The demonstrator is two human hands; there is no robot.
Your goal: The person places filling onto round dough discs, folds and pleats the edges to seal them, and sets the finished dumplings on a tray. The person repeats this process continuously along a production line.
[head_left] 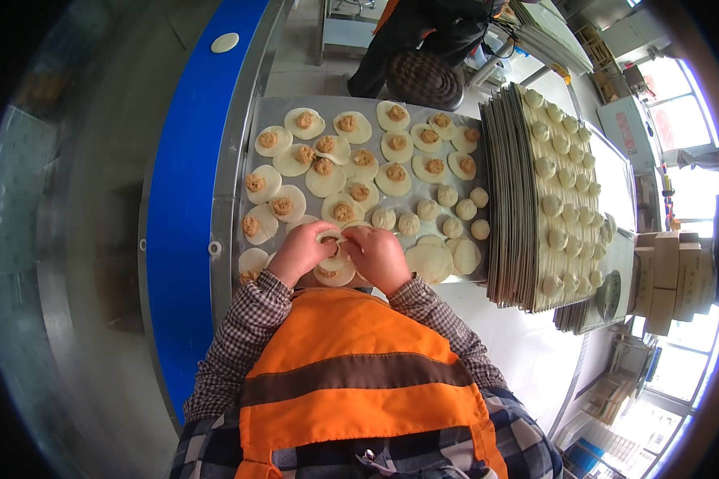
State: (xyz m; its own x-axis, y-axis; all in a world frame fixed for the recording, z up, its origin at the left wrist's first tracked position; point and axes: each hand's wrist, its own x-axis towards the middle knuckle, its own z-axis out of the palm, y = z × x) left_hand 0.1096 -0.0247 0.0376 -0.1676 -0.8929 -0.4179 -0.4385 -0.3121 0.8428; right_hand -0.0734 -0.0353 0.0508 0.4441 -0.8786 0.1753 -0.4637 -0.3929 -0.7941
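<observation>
Close to my apron, both hands meet over one filled dough wrapper (327, 237) and pinch its rim. My left hand (302, 251) closes on its left side, with brown filling showing between the fingers. My right hand (378, 254) grips the opposite edge, its fingertips bent inward. Round flat wrappers topped with filling (396, 173) cover the metal table (276, 107) ahead and to the left. Beyond my right hand sit several closed buns (409, 223). A bunch of overlapping plain wrappers (430, 259) lies just right of that hand.
A blue conveyor belt (190, 160) runs along the left, carrying one dough disc (224, 42). At right stands a tall stack of trays (510, 199), its top bearing rows of buns (567, 176). Across the table are a round stool (425, 80) and a person in dark trousers (383, 49).
</observation>
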